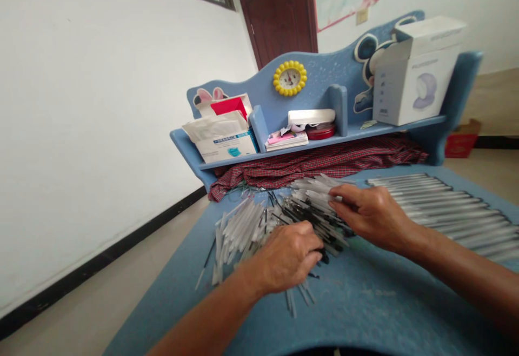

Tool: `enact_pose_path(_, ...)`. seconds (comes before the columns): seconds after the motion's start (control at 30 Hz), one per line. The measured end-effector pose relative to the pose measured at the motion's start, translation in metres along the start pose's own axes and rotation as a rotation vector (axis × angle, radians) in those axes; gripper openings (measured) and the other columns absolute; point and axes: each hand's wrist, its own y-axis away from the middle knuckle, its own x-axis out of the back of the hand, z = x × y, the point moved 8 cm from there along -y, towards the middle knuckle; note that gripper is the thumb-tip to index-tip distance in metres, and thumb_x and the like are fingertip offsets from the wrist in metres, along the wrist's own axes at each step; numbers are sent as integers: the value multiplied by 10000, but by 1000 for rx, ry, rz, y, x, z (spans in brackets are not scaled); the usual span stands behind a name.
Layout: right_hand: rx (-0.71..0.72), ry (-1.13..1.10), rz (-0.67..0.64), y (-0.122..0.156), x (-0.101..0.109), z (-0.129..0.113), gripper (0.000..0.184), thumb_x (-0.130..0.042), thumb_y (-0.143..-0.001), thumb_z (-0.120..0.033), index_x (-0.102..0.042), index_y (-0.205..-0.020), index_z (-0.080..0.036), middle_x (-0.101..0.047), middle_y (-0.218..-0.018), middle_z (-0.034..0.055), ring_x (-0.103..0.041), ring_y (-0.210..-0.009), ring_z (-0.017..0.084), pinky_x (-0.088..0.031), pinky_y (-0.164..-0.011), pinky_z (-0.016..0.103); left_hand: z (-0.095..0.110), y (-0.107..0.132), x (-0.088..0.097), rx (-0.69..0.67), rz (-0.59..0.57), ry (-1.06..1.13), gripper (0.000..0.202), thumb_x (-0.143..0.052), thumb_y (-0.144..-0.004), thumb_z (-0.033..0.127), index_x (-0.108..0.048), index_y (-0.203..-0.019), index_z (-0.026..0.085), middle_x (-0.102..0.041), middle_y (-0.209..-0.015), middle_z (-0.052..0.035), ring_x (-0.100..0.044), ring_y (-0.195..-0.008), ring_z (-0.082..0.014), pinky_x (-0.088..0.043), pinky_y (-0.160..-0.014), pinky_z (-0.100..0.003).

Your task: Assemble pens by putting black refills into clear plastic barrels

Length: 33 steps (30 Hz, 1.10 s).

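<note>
Head view: both hands at work on a loose heap on the blue desk (365, 307). Heap = translucent plastic tubes (243, 226) fanned out on the left and far side, black sticks (308, 214) jumbled in the middle and toward the right.

Left hand (292, 256): at the heap's near edge, fingers curled in, thumb by the fingertips. Can't tell if it's gripping anything. A few loose tubes (291, 303) lie nearer, just past it.

Right hand (370, 210): right side of heap, thumb and forefinger close together at the far tubes' right ends. Can't confirm a grip; fingertips overlap the tubes.

Far right on desk: row of pen-like sticks (441, 210), laid side by side, right end blurry.

Far side: red checked cloth (292, 171) bunched under the blue shelf (357, 131). On the shelf, left to right: mask carton (229, 148), booklets (287, 141), red tin (320, 132), tall white box (421, 80). Yellow-rimmed clock (290, 78) on the backboard.
</note>
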Motion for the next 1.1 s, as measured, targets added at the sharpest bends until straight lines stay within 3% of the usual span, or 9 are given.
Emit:
enact_pose_path(0.27,-23,-35,-60,-1,-4,-3,186,-516,-839,-243,-685,-846,-165,-686,-647,39,-619,-532,136,-409,-533,232,14,-8,-14,3,-115,-87,123,-529,-857,213,-645,-889,183,-589,-897,-61,-606,-831,-207,-503,-703,-297)
enact_pose_path(0.37,-24,-38,-72,-1,-4,-4,179,-518,-835,-242,-679,-835,-166,-669,-616,27,-607,-514,131,-402,-520,229,13,-10,-16,1,-88,-50,174,-488,-862,173,-660,-838,164,-598,-852,-68,-610,-799,-203,-504,-694,-298)
enact_pose_path(0.5,-28,-36,-64,-1,-3,-4,189,-514,-841,-251,-680,-849,-162,-660,-598,21,-593,-483,129,-388,-495,229,-1,-7,4,60,112,296,167,-538,-841,182,-701,-864,151,-623,-809,-53,-597,-753,-164,-493,-705,-267)
enact_pose_path(0.6,-10,-45,-77,0,-4,-5,193,-516,-851,-259,-683,-871,-166,-682,-639,32,-621,-524,142,-405,-522,234,-28,4,24,244,339,673,138,-604,-785,200,-714,-851,148,-631,-762,-31,-580,-680,-130,-477,-642,-231)
enact_pose_path(0.73,54,-14,-73,2,-6,-12,187,-514,-863,-258,-681,-896,-181,-682,-635,29,-635,-553,156,-404,-533,240,-54,21,34,460,558,980,141,-686,-699,226,-716,-798,129,-642,-706,-20,-551,-588,-104,-447,-548,-203)
enact_pose_path(0.87,114,36,-81,4,-8,-21,195,-488,-881,-247,-674,-892,-191,-647,-573,7,-592,-472,137,-370,-493,238,-61,29,37,502,679,1022,147,-724,-658,207,-726,-779,124,-625,-618,-1,-530,-540,-91,-426,-514,-189)
enact_pose_path(1.1,173,41,-124,7,-13,-31,198,-458,-894,-220,-651,-868,-186,-649,-572,6,-596,-464,142,-348,-469,243,-46,29,53,370,751,831,81,-709,-681,146,-729,-756,125,-596,-639,-2,-524,-572,-95,-411,-526,-193)
